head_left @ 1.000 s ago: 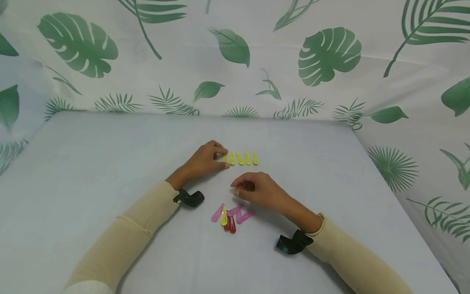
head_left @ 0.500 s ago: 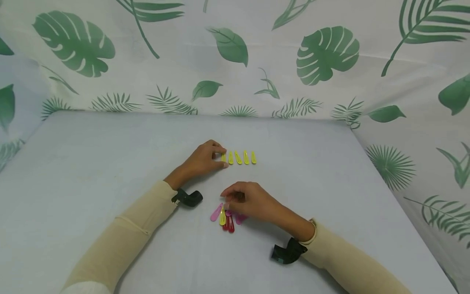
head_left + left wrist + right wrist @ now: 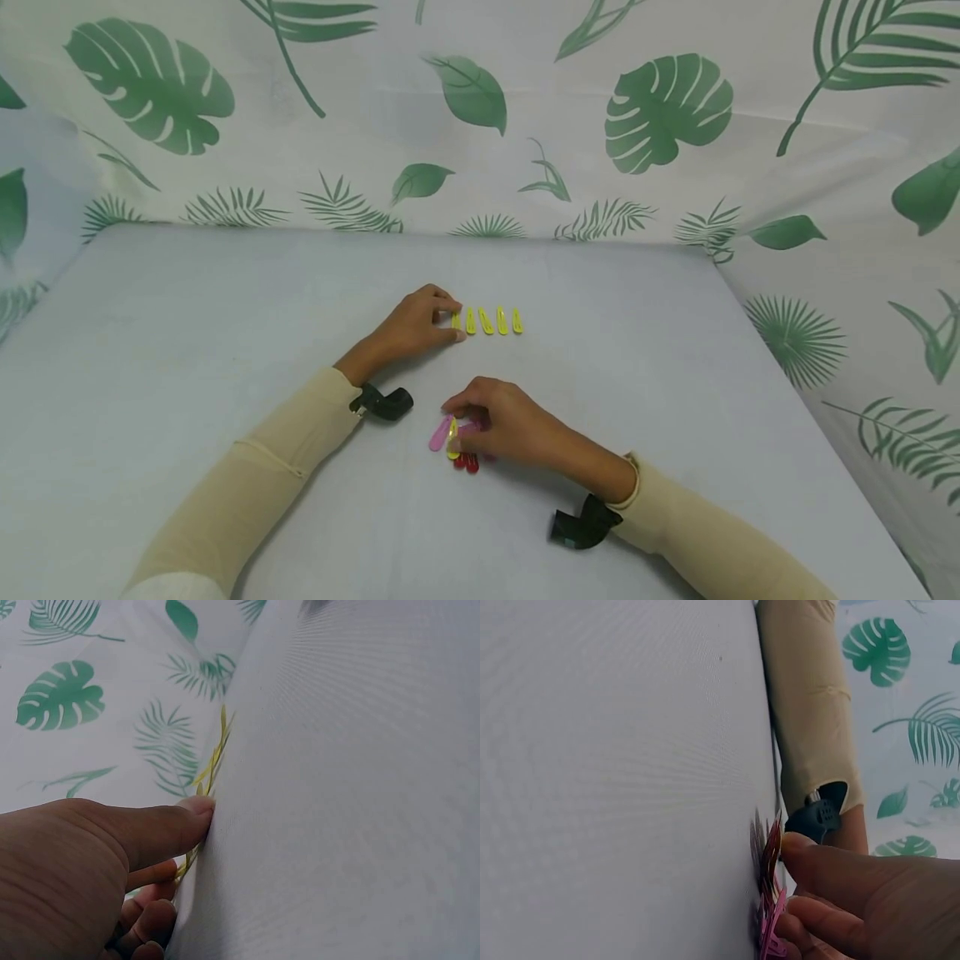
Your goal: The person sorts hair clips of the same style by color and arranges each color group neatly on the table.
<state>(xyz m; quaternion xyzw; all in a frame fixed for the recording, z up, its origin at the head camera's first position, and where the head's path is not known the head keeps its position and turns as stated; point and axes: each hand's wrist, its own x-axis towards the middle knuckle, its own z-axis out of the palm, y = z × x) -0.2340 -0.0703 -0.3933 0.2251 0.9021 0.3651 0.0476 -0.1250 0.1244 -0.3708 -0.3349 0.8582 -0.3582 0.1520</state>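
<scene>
In the head view, several yellow snap hair clips lie side by side in a row. My left hand holds the leftmost yellow hair clip by its two ends, thumb at the near end and a finger at the far one. Nearer to me is a small pile, where my right hand has thumb and finger on the ends of a yellow hair clip. A pink hair clip lies left of it and red hair clips stick out below. My right fingers partly cover other pink clips.
A white cloth covers the table. Behind it hangs a leaf-patterned sheet. Each wrist carries a black camera, the left camera close to the pile's left side and the right camera low over the cloth.
My right hand has come from above the pile down and left, onto the yellow hair clip in it. The left hand has stayed at the row's left end.
</scene>
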